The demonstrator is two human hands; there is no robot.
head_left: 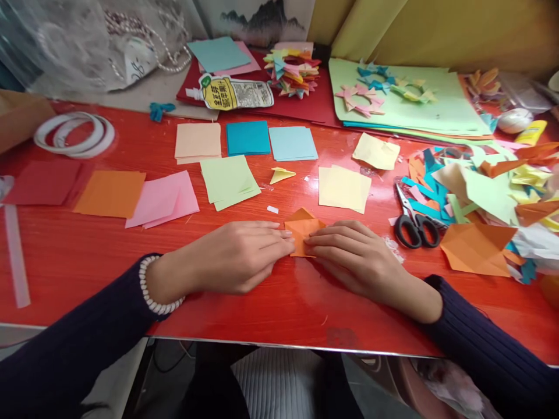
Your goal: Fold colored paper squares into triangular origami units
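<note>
A small folded piece of orange paper (300, 237) lies on the red table in front of me, its top corner pointing away. My left hand (248, 253) comes in from the left, fingers pressed together and tips on the paper's left edge; its thumb is hidden. From the other side, my right hand (362, 256) holds the paper's right part under bent fingers, with that thumb out of sight too. Just beyond lie a white paper scrap (272, 209) and a small folded yellow piece (282, 174). Black-handled scissors (414, 224) rest right of my right hand.
Stacks of square paper, such as green (229, 180), pink (163, 199) and pale yellow (345, 189), lie across the table. Paper offcuts (489, 180) heap at the right. White tape rolls (74, 135), a pouch (231, 93) and folded paper rings (292, 70) sit farther back.
</note>
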